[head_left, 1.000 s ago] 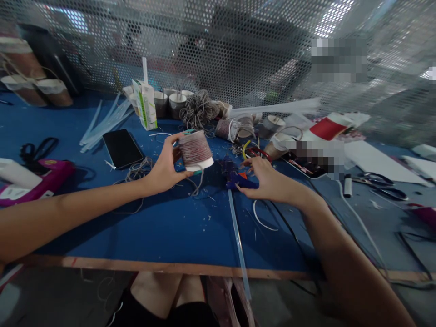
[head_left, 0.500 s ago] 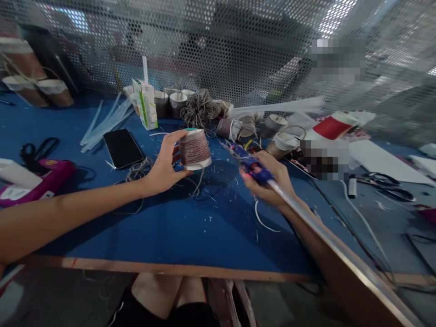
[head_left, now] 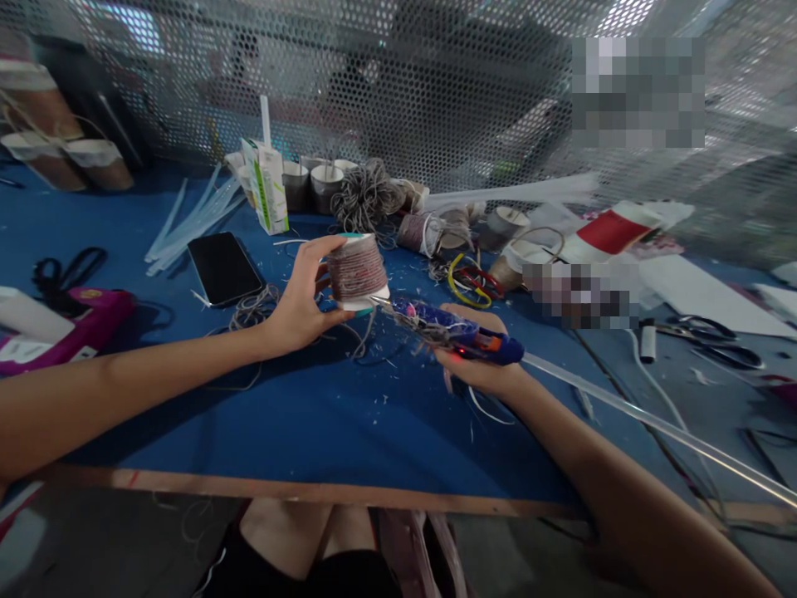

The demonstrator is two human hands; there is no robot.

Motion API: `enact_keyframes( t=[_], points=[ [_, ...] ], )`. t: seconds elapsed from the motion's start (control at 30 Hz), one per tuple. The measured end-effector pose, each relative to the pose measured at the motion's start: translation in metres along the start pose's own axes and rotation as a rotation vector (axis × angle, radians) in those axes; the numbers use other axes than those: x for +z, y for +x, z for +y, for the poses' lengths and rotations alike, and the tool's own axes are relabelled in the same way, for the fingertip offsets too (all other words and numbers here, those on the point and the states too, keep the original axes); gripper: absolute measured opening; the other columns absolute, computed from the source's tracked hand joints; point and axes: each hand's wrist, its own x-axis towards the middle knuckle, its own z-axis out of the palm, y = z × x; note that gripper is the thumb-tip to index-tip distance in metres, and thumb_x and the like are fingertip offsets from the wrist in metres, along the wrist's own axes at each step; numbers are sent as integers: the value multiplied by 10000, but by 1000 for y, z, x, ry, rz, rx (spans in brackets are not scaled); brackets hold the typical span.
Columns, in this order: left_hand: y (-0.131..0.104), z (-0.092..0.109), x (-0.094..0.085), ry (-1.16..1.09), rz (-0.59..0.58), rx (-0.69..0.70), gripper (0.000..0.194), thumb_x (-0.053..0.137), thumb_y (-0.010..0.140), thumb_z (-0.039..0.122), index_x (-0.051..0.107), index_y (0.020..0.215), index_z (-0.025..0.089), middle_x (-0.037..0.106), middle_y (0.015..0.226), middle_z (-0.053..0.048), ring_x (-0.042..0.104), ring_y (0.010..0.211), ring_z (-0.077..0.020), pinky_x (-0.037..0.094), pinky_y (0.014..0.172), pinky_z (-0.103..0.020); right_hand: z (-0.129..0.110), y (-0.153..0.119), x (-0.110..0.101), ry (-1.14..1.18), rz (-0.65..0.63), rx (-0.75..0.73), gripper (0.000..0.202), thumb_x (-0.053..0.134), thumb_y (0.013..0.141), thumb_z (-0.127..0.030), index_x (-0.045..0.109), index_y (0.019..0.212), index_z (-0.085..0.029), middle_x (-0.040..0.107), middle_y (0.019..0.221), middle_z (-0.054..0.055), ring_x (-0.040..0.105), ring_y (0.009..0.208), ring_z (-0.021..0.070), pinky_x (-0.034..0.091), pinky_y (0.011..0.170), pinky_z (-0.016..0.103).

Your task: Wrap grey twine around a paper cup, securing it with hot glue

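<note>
My left hand (head_left: 305, 291) grips a small cup wrapped in reddish-grey cord (head_left: 357, 272), held on its side above the blue table. White shows at the cup's lower edge, and a loose cord end hangs beneath it. In my right hand (head_left: 482, 353) is a blue hot glue gun (head_left: 457, 325) with a small red light. Its metal nozzle is at the white lower edge of the cup; whether it touches I cannot tell. A long clear glue stick (head_left: 647, 419) runs out of the gun's back. Below my left hand lies loose grey cord (head_left: 254, 307).
A black phone (head_left: 225, 267) and glue sticks (head_left: 193, 224) lie left, near a juice carton (head_left: 266, 187). Behind are a cord bundle (head_left: 367, 195) and several wrapped cups. Scissors (head_left: 716, 339) lie right; a purple device (head_left: 93, 320) is far left. A perforated metal screen (head_left: 374, 91) stands behind.
My right hand has swung the glue gun left, bringing its nozzle up to the cup's lower edge. The glue stick has turned with it. My left hand and the cup have hardly moved.
</note>
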Motion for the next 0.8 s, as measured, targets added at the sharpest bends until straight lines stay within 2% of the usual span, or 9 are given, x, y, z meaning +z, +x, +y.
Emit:
enact_keyframes(
  t=[0.37, 0.67, 0.8],
  points=[
    [-1, 1, 1, -9, -16, 16, 783, 804, 748, 491, 382, 1389, 337, 395, 1434, -104, 493, 1314, -290, 552, 1017, -432, 1, 0, 1, -59, -40, 46, 151, 597, 678, -164, 490, 598, -235, 567, 594, -4, 539, 531, 142, 437, 497, 286],
    [0, 1, 1, -32, -12, 8, 782, 807, 738, 514, 388, 1373, 336, 394, 1418, -103, 500, 1315, -300, 546, 1038, -449, 2, -1, 2, -57, -17, 59, 164, 587, 670, -176, 454, 595, -234, 535, 567, -17, 512, 512, 131, 407, 485, 271],
    [0, 0, 1, -55, -18, 0, 789, 804, 748, 495, 363, 1381, 329, 374, 1440, -102, 522, 1291, -277, 550, 1035, -429, 1, -1, 1, -60, -6, 60, 147, 566, 667, -167, 456, 596, -232, 540, 570, -16, 516, 523, 132, 407, 498, 269]
  ],
)
